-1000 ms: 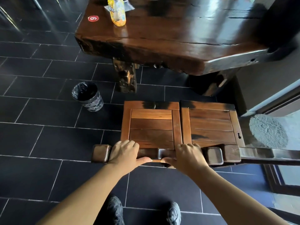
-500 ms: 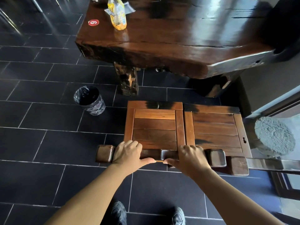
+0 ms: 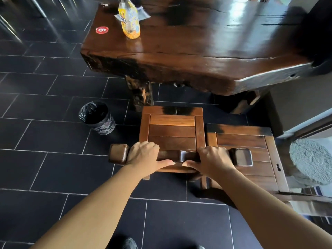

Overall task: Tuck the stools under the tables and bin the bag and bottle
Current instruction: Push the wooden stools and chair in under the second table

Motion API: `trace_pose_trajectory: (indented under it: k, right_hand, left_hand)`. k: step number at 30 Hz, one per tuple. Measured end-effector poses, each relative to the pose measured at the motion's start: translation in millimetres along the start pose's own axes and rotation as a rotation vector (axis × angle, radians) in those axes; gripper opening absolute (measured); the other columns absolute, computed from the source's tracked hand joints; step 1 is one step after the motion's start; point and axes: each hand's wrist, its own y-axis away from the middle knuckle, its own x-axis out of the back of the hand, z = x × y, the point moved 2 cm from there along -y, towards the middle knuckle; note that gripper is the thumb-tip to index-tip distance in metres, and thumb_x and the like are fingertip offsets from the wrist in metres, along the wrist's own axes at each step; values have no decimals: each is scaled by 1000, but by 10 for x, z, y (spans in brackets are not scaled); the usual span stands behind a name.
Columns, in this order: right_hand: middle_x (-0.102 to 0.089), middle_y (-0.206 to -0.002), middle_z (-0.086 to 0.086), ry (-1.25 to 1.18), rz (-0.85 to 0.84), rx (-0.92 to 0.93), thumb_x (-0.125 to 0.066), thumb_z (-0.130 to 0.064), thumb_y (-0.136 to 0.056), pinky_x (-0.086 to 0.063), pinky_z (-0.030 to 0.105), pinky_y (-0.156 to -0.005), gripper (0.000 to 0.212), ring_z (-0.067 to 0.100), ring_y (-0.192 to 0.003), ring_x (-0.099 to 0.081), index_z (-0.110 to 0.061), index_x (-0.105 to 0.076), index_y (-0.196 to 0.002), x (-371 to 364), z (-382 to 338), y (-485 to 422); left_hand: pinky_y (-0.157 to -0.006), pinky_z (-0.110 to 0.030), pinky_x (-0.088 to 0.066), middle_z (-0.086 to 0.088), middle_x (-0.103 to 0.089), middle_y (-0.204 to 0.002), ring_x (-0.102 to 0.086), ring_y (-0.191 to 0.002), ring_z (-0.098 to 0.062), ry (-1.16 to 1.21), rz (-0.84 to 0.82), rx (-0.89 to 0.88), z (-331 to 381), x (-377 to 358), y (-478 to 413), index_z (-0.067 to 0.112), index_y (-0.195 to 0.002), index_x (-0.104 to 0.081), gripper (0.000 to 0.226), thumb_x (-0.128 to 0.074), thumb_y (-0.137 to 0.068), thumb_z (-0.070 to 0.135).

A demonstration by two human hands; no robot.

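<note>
A wooden stool (image 3: pixel 172 130) with a slatted seat stands on the floor in front of the dark wooden table (image 3: pixel 197 56). My left hand (image 3: pixel 143 155) and my right hand (image 3: pixel 213 159) both grip the stool's low back rail, fingers curled over it. A second stool (image 3: pixel 251 151) stands beside it on the right, a little nearer to me. On the table's far left stands a plastic bottle (image 3: pixel 130 20) with yellow drink, and a crumpled bag (image 3: pixel 143 13) lies behind it. A small bin (image 3: pixel 98 117) lined with a black bag sits on the floor to the left.
The table's carved leg (image 3: pixel 141 95) stands just beyond the stool's far left corner. A grey round mat (image 3: pixel 312 162) lies at the right by a door frame. The floor is dark tile. A red number sticker (image 3: pixel 102 30) is on the table.
The stool in my hands has slid forward toward the table, so it now sits ahead of the right stool. Both hands keep their grip on the rail.
</note>
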Motion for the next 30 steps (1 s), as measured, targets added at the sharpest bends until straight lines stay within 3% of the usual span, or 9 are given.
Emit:
trace_pose_trajectory:
  k: [7, 15, 19, 23, 25, 30]
  right_hand:
    - [-70, -93, 1, 34, 43, -5, -33, -88, -79, -53, 35, -71, 76, 22, -83, -68, -23, -62, -104, 56, 78, -385]
    - [-69, -97, -2, -3, 65, 9, -35, -85, -81, -53, 30, -69, 73, 17, -84, -67, -25, -59, -114, 29, 119, -434]
    - [-70, -95, -2, 29, 113, 3, -33, -89, -78, -46, 29, -62, 84, 19, -82, -69, -24, -55, -127, 28, 195, -468]
    - [-67, -104, 3, 28, 124, -7, -32, -88, -77, -55, 34, -69, 80, 22, -83, -69, -22, -61, -110, 96, 149, -548]
    - [-67, -100, 2, 26, 113, -12, -26, -90, -75, -55, 35, -72, 83, 21, -83, -68, -22, -62, -105, 118, 115, -631]
    - [-68, -90, -3, 6, 103, 10, -30, -88, -79, -51, 31, -67, 76, 17, -79, -67, -25, -59, -108, 137, 139, -754]
  left_hand:
    - [-88, -36, -40, 5, -64, -98, -59, -99, -19, 5, 8, 1, -171, 40, -374, 24, -85, -51, 74, -23, -74, 91]
    - [-88, -37, -41, 2, -66, -101, -60, -99, -20, -8, 5, 2, -165, 45, -444, 19, -94, -61, 83, -23, -76, 91]
    - [-88, -38, -42, 1, -67, -99, -60, -98, -21, 1, -2, 1, -117, 59, -481, 19, -91, -59, 82, -23, -76, 91]
    - [-87, -38, -43, 2, -65, -95, -60, -95, -21, 20, 9, -11, -225, 95, -592, 22, -82, -48, 75, -23, -75, 92]
    - [-88, -38, -42, 4, -64, -93, -60, -94, -20, 31, 22, -7, -295, 102, -659, 23, -80, -45, 73, -24, -74, 92]
    - [-91, -38, -42, 4, -65, -94, -60, -94, -20, 13, 47, -7, -328, 87, -746, 23, -82, -49, 74, -22, -74, 92]
